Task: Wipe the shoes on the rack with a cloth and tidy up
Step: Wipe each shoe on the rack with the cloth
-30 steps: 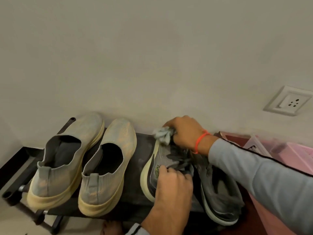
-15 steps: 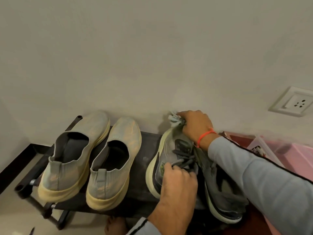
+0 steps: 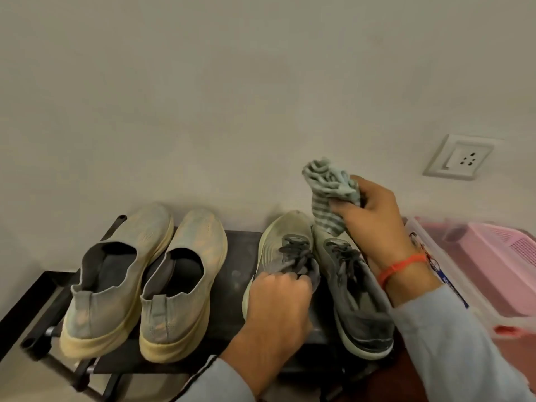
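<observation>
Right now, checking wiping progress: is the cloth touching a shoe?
No, the right hand holds the cloth bunched up above the laced shoes.

Rack (image 3: 240, 256) against wall: slip-on pair (image 3: 145, 280) left, laced pair (image 3: 319, 274) right, bins (image 3: 493, 265) beside rack's right end.

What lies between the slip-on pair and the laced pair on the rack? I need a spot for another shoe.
In the head view, only a bare strip of black rack separates the slip-on pair from the laced pair.
</observation>
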